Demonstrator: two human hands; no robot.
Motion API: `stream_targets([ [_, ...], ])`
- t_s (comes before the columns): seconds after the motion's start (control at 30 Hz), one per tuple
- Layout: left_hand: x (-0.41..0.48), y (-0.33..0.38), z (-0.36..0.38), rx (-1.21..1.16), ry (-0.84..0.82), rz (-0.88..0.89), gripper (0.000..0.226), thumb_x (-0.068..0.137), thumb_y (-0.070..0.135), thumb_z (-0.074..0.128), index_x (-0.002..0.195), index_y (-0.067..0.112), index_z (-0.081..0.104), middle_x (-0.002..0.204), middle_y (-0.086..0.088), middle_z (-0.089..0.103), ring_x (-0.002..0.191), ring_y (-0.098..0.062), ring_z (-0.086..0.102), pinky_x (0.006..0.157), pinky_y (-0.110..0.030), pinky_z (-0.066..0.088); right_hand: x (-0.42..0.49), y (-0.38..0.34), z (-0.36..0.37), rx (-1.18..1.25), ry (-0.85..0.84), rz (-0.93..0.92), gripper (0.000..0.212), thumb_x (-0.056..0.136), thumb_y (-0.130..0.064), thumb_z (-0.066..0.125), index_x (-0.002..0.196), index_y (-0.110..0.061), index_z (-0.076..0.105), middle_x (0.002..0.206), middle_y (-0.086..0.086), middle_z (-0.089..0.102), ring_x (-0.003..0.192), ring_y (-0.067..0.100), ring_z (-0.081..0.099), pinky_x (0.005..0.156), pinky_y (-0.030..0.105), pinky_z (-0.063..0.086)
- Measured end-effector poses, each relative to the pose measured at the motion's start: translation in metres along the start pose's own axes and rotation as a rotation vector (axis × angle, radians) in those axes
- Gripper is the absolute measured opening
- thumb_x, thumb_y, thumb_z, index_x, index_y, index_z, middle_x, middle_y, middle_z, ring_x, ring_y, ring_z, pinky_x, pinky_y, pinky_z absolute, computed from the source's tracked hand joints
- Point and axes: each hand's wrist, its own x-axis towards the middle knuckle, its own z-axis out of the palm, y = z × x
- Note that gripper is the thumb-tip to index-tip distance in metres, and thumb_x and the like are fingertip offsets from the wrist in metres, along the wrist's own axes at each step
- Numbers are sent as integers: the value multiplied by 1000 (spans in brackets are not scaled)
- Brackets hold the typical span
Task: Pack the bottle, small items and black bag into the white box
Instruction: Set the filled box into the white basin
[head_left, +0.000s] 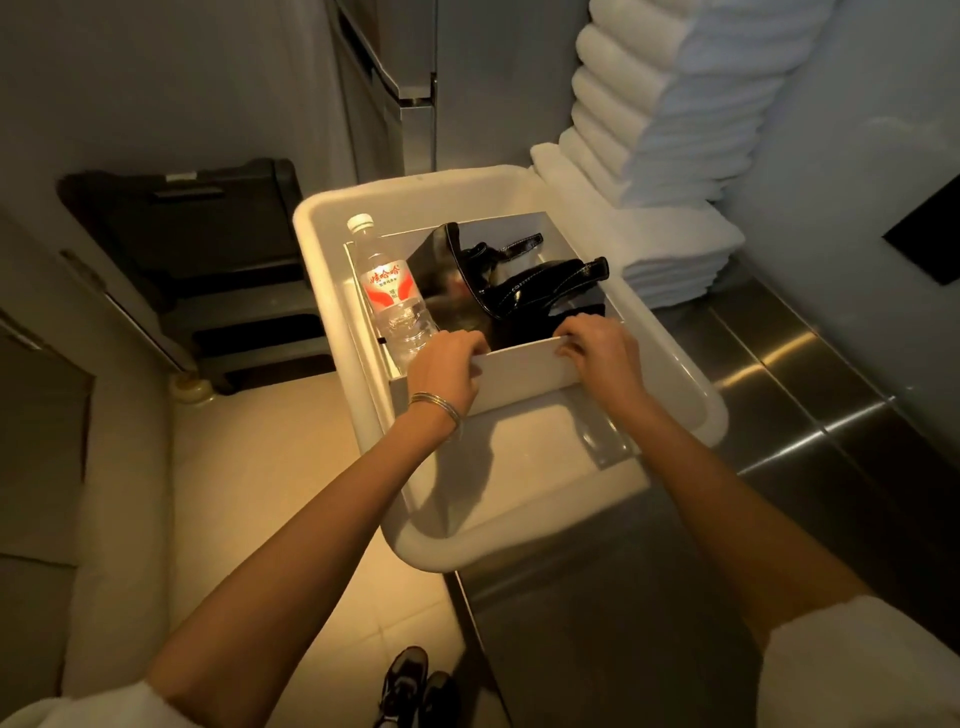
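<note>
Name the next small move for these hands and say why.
Probably lift the right hand off the white box's near wall and press the black bag's straps down. The left hand grips that wall too, the water bottle lies along the left side, and the straps stick up near the rim.

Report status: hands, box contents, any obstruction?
Left hand and right hand grip near wall of white cardboard box. Clear plastic water bottle and glossy black bag inside. Small items not visible. No obstruction seen.
</note>
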Motion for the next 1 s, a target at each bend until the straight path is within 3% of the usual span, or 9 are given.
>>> stream_targets([
  [0.1, 11, -2, 1, 22, 28, -46, 19, 79, 1, 59, 94, 12, 63, 96, -8, 67, 93, -27, 56, 72, -37, 47, 10, -6, 9, 37, 63, 62, 10, 77, -6, 63, 86, -10, 64, 88, 7, 64, 85, 25, 57, 68, 33, 41],
  [0.3, 37, -14, 3, 44, 74, -96, 18, 80, 2, 60, 94, 12, 63, 96, -9, 66, 92, -27, 56, 74, -38, 49, 42, -13, 19, 47, 70, 119, 13, 77, -5, 65, 89, -5, 61, 98, 11, 61, 101, 27, 47, 66, 30, 33],
  [0.73, 63, -28, 1, 98, 62, -69, 17, 82, 5, 59, 99, 9, 60, 100, -12, 63, 95, -29, 54, 75, -41, 48, 73, -15, 27, 0, 22, 151, 15, 77, -4, 65, 91, -7, 61, 99, 9, 62, 101, 26, 49, 65, 36, 42],
  [0.83, 55, -33, -7, 130, -40, 18, 26, 83, 7, 59, 109, 9, 56, 109, -13, 59, 102, -30, 50, 82, -41, 44, 66, -16, 19, -23, -27, 155, 24, 77, -12, 69, 100, -10, 63, 106, 8, 62, 105, 25, 48, 74, 37, 43],
  [1.0, 26, -44, -36, 284, -108, 192, 65, 78, 27, 70, 135, 21, 38, 134, -8, 46, 119, -29, 41, 96, -40, 35, 31, -26, -2, -15, -26, 148, 57, 73, -21, 74, 126, -15, 53, 126, 7, 54, 118, 25, 45, 97, 38, 36],
])
